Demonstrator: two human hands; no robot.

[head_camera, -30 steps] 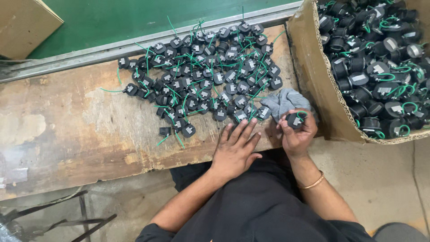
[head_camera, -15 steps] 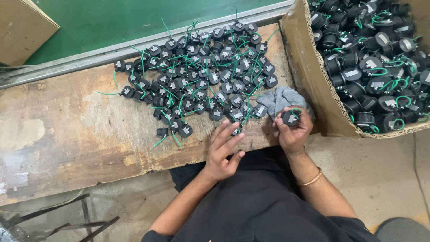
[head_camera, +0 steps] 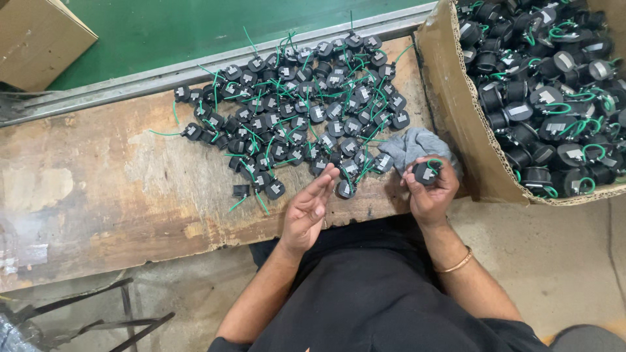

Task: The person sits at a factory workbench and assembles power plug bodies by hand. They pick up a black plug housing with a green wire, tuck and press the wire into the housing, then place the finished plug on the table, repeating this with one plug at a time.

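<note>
My right hand [head_camera: 430, 192] grips one small round black part with a green wire [head_camera: 426, 172], held just in front of a crumpled grey cloth [head_camera: 417, 145] on the bench. My left hand [head_camera: 310, 210] hovers over the bench's front edge, fingers straight and slightly apart, holding nothing. Its fingertips point at a black part [head_camera: 344, 189] at the near edge of a big spread of the same black parts with green wires [head_camera: 300, 111].
A worn wooden bench [head_camera: 98, 195] carries the parts. An open cardboard box [head_camera: 456, 111] at the right is full of several more black parts. A metal rail and green surface [head_camera: 163, 32] run behind the bench. A closed carton [head_camera: 36, 39] sits at the top left.
My left hand lifted off the bench edge and drew back toward me, turning more on its side. My right hand kept its hold on the black part and shifted slightly.
</note>
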